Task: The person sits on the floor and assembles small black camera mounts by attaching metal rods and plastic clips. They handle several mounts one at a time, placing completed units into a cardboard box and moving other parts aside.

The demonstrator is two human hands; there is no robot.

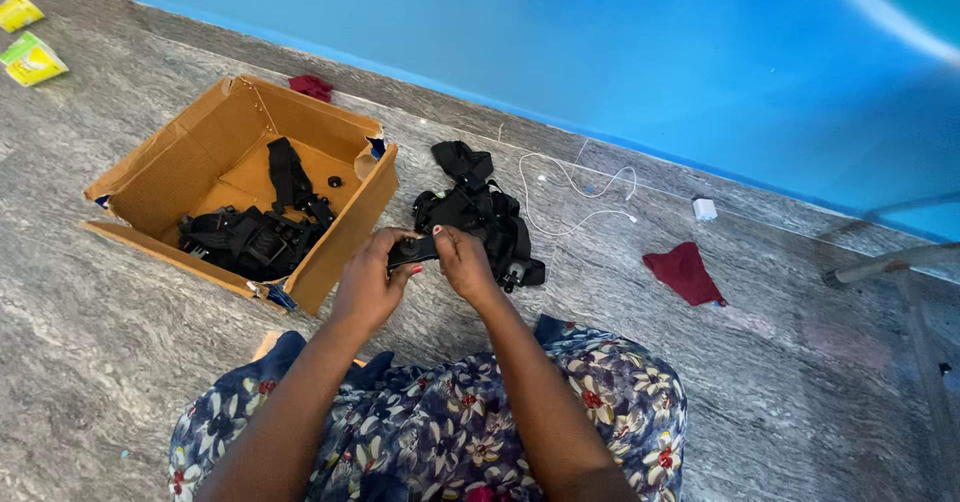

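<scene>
My left hand [368, 282] and my right hand [464, 262] meet over the floor and both grip a small flat black part [412, 251] between them. Just beyond my hands a heap of black straps and gear [480, 212] lies on the grey floor. To the left stands an open cardboard box [180, 162] holding more black straps and mounts [255, 232]. My lap, in a blue flowered dress [450, 432], fills the bottom of the view.
A white cable [575, 187] and a small white plug block [704, 209] lie near the blue wall [560, 42]. A dark red cloth [685, 272] lies to the right, another red scrap [311, 86] behind the box. Yellow-green packets [30, 57] sit far left. A metal leg [890, 262] stands at right.
</scene>
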